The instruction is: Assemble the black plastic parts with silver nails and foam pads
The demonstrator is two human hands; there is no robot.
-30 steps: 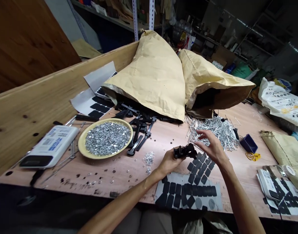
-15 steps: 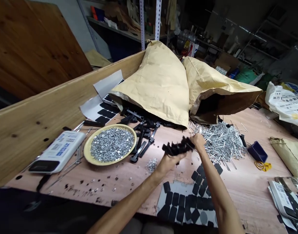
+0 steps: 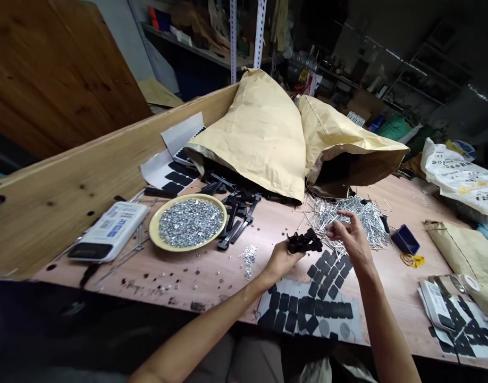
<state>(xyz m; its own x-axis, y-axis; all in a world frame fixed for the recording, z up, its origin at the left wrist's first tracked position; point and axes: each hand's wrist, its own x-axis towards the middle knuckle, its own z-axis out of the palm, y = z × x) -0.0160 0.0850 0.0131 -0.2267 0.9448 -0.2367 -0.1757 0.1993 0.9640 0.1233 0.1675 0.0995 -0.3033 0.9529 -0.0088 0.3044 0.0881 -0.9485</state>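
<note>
My left hand (image 3: 282, 260) is closed around a bunch of black plastic parts (image 3: 304, 242), held above the table near the middle. To the right, my right hand (image 3: 354, 239) is raised off the bunch with its fingers apart, and nothing shows in them. Just behind that hand lies a pile of thin metal pins (image 3: 350, 215). Small metal nuts (image 3: 249, 255) are scattered left of my left hand. A shallow yellow bowl (image 3: 154, 239) full of small metal pieces stands farther left. Below my hands, black adhesive pads (image 3: 303, 306) lie on a pale backing sheet.
Two large paper sacks (image 3: 263, 133) (image 3: 347, 127) lie at the back, and black plastic parts (image 3: 236, 213) spill from the left one. A white electronic device (image 3: 112, 229) sits by the wooden side board (image 3: 80, 186). On the right are a dark blue box (image 3: 405, 239) and yellow bands (image 3: 412, 260).
My right hand has let go of the black parts and moved right, its fingers spreading. My left hand keeps the bunch and has shifted slightly right. The view has turned slightly.
</note>
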